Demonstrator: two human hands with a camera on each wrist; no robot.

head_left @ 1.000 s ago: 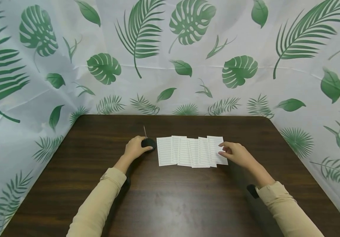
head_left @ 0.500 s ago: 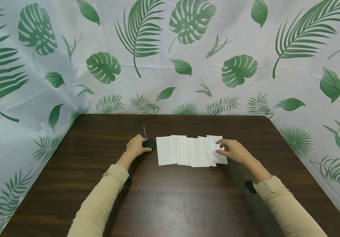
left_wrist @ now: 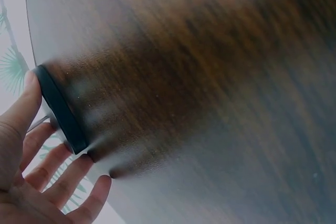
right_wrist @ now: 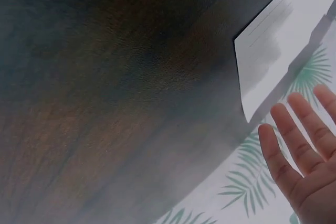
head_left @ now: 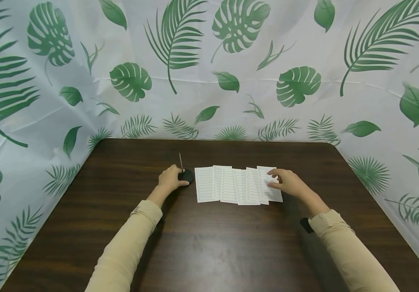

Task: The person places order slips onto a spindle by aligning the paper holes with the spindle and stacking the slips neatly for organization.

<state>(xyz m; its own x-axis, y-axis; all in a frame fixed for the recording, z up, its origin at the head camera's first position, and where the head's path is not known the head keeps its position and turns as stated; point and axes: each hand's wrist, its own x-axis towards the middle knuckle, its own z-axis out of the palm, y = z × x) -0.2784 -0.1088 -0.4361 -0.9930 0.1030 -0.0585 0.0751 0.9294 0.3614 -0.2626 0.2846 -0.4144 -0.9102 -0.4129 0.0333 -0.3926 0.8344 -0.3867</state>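
A receipt spike [head_left: 188,177] with a round black base and a thin upright metal rod stands left of the paper slips. My left hand [head_left: 168,179] grips its base from the left; in the left wrist view the thumb and fingers pinch the edge of that base [left_wrist: 62,111]. White printed slips [head_left: 227,184], several of them, lie overlapping in a row. Over the rightmost slip hovers my right hand [head_left: 292,183], fingers loosely extended. The right wrist view has this hand [right_wrist: 307,166] with nothing in it, beside a slip's corner [right_wrist: 262,51].
Everything lies on a dark wood-grain table [head_left: 209,239] with rounded far corners. A white backdrop [head_left: 187,93] printed with green leaves hangs behind and along both sides. Dark straps or devices show at both wrists.
My right hand has shifted slightly left and away over the rightmost slip. The left hand keeps its grip on the receipt spike, and the slips lie as before. The head view has shifted a little.
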